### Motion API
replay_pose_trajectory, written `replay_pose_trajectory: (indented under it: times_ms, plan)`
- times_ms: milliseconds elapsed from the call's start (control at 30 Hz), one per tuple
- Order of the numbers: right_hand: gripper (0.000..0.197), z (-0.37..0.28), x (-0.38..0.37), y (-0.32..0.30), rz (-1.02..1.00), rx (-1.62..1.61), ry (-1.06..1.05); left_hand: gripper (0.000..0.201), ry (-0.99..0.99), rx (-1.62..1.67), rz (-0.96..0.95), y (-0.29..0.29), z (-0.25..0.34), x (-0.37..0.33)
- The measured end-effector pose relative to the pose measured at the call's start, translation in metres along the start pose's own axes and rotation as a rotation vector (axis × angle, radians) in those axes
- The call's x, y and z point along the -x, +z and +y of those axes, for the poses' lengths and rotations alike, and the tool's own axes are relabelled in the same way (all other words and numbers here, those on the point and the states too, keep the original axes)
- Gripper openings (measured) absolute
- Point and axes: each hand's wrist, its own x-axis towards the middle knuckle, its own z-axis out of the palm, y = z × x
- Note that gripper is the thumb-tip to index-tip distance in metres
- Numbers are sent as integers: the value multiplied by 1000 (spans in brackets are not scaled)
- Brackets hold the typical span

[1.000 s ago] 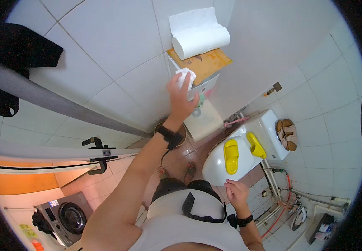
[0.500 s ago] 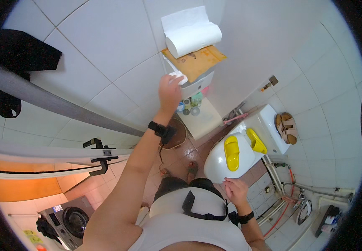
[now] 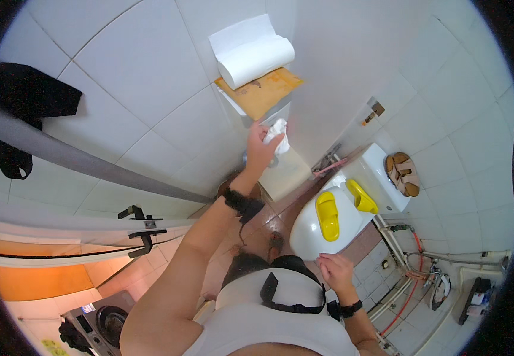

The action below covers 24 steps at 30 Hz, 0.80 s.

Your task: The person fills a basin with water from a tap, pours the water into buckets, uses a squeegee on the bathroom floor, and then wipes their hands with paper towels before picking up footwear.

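Note:
My left hand [image 3: 259, 148] is closed around a crumpled white tissue [image 3: 278, 135], just below the wall-mounted paper box. On top of that box lies a flat orange-yellow packet [image 3: 263, 94], and a thick white paper roll [image 3: 258, 62] rests on the packet with its loose sheet up against the wall. My right hand [image 3: 336, 271] hangs near the front rim of the white toilet [image 3: 304, 231], its fingers loosely curled together with nothing visible in them. Two yellow slippers [image 3: 328, 216] lie on the toilet's closed lid and behind it.
Brown sandals [image 3: 403, 174] sit on the cistern. A pale cabinet [image 3: 286, 172] stands below the paper box, with a bin [image 3: 227, 187] beside it. At left are a door with a black handle [image 3: 143, 228] and a washing machine [image 3: 99, 320]. Pipes and a red hose [image 3: 414, 285] run along the right.
My left hand has come down and to the right from the paper box, with the white tissue now bunched in its fingers. My right hand has hardly moved.

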Motion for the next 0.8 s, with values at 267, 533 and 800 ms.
replay_pose_trajectory:
  times_ms: [267, 533, 800]
  plan:
    - [10, 2, 21, -11, 21, 40, 78, 24, -143, 438, 130, 17, 5, -33]
    - [12, 7, 21, -9, 51, 19, 69, 27, -481, 270, -37, -27, -52, 24]
    - [14, 22, -9, -2, -21, -108, 86, 26, -509, -308, -544, -65, -48, 143]
